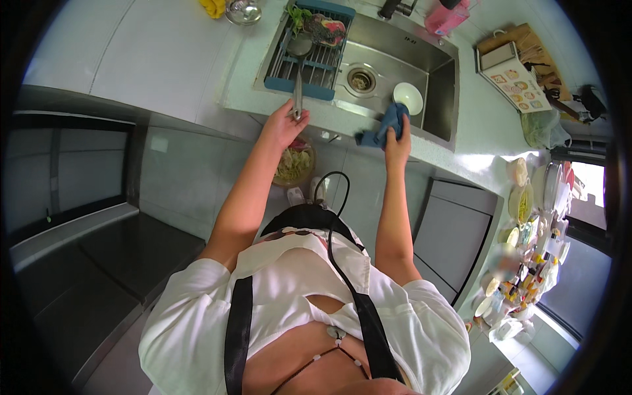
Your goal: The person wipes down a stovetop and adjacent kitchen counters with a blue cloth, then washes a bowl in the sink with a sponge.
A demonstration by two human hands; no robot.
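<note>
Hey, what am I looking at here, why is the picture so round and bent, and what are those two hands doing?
This is a wide fisheye camera worn on a person's head, looking down, so straight edges curve. There is no machine, only bare hands. The left hand grips the handle of a metal ladle, whose bowl rests on a blue drying rack set in the steel sink. The right hand holds a blue cloth at the sink's front edge. A white bowl sits in the sink, on a pale counter.
</note>
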